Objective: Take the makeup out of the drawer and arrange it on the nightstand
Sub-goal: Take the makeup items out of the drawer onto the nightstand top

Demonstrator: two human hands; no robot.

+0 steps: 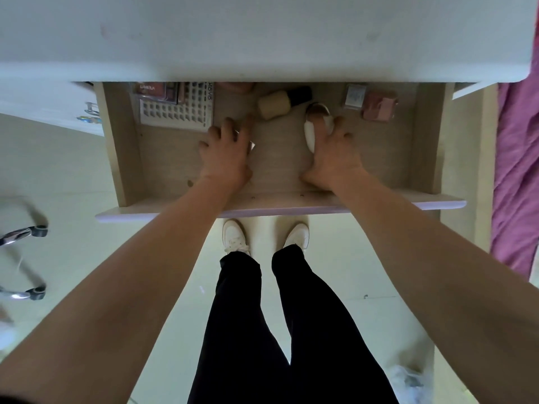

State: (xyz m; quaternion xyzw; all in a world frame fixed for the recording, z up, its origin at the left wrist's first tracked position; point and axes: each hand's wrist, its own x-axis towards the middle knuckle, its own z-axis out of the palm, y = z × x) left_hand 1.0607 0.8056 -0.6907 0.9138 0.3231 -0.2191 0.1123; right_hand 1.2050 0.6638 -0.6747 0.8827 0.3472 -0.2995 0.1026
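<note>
Left hand [226, 150]: palm down inside the open drawer [116, 147], left of centre. The fingers curl over a small pale item [252, 146], of which only one white corner shows at the thumb side; what it is cannot be told.

Right hand [332, 147]: palm down, right of centre. The thumb and fingers close round a white oblong item [309, 135] with a rounded metallic far end.

Makeup in the drawer, along its far part:
- a beige bottle [275, 104] with a black cap, lying on its side between the two hands and just beyond them;
- a white perforated tray [178, 112] at far left, with a reddish palette [157, 90] overlapping its far edge;
- a small pale box [354, 97] and a pink compact [379, 107], touching, at far right.

The white counter [262, 33] overhangs the far end of the drawer.

Surroundings: white shoes [234, 237] and black trousers on the pale floor; a chair base [23, 231] at left; purple bedding [516, 170] at right.
</note>
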